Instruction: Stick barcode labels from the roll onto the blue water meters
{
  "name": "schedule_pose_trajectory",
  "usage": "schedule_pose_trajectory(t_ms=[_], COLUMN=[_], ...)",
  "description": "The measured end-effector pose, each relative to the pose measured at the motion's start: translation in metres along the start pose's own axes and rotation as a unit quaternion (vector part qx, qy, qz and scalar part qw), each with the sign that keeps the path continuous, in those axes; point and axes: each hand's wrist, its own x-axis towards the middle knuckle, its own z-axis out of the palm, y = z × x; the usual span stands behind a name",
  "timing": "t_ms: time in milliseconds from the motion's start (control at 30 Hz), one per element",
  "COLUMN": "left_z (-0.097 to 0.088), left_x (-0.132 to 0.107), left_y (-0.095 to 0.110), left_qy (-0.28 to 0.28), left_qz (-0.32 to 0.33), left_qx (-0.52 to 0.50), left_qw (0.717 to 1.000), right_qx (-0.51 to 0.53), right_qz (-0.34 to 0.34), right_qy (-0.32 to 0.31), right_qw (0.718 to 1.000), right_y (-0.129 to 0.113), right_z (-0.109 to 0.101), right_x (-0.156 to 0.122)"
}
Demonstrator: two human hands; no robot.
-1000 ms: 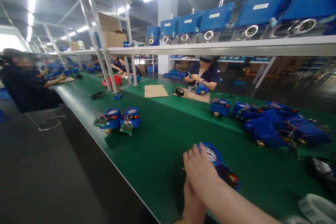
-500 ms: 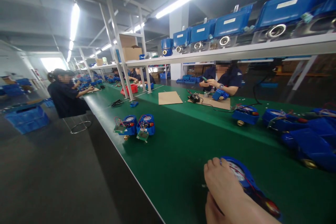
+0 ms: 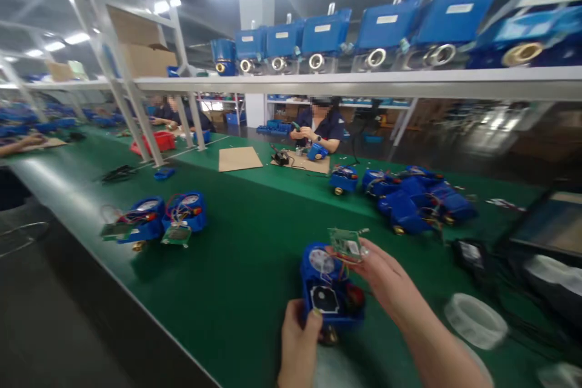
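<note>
A blue water meter [image 3: 330, 291] with a round dial and coloured wires is held above the green bench. My left hand [image 3: 297, 345] grips its near lower side. My right hand [image 3: 386, 282] pinches a small green circuit board [image 3: 346, 244] that is wired to the meter and lifted just above it.
Two more blue meters [image 3: 157, 221] with boards lie to the left near the bench edge [image 3: 136, 309]. A pile of blue meters [image 3: 416, 200] sits at the right. White tape rolls [image 3: 475, 321] lie at right. A seated worker [image 3: 321, 124] faces me across the bench; a shelf [image 3: 364, 82] carries blue meters.
The meter has been lifted off the bench and turned toward me. My left hand now grips it from below and my right hand has taken up the circuit board. The view swung right.
</note>
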Motion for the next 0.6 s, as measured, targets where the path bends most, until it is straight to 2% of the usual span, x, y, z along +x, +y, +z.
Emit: schedule_pose_trajectory(t_ms=[67,167,433,600], left_z=[-0.001,0.000,-0.001,-0.002], left_x=[0.001,0.002,-0.001,0.001], left_y=[0.001,0.001,-0.001,-0.002], left_qy=[0.001,0.012,0.006,0.010], left_qz=[0.001,0.016,0.012,0.005], left_qx=[0.007,0.026,0.020,0.027], left_qw=[1.000,0.999,1.000,1.000], right_qx=[0.134,0.221,0.292,0.327], right_qz=[0.027,0.033,-0.015,-0.012], right_qy=[0.001,-0.007,-0.027,-0.022], right_qw=[0.991,0.975,0.956,0.945], right_y=[0.015,0.032,0.044,0.043], right_z=[-0.015,-0.025,-0.024,-0.023], right_x=[-0.007,-0.015,-0.017,-0.018])
